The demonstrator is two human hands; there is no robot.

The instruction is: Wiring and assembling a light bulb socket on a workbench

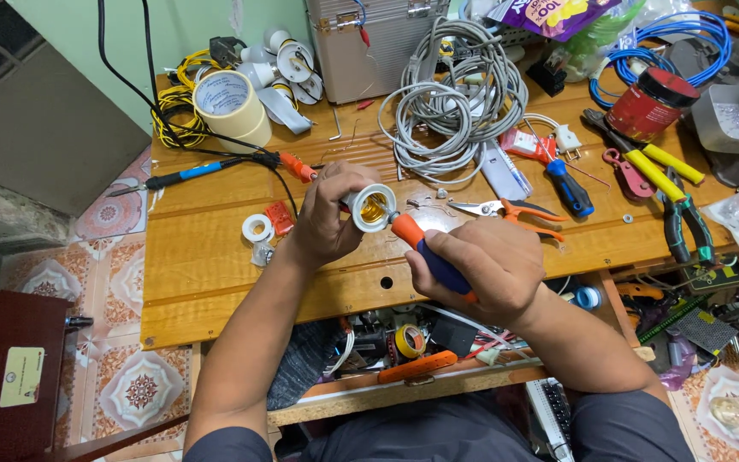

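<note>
while the left hand (328, 216) grips the white lamp socket (370, 207), the right hand (482, 265) drives a screwdriver (425, 248) inside; likely a terminal screw; next needs steady turning.

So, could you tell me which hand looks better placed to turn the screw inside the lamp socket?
Probably the right hand: it grips the orange-and-blue screwdriver, whose tip sits inside the white lamp socket. The left hand is wrapped around the socket, steadying it above the wooden table.

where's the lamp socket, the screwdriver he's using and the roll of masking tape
lamp socket (373, 208), head view, white rim of its open end
screwdriver (425, 248), head view, orange and blue handle
masking tape roll (231, 104), head view, outer side
</note>
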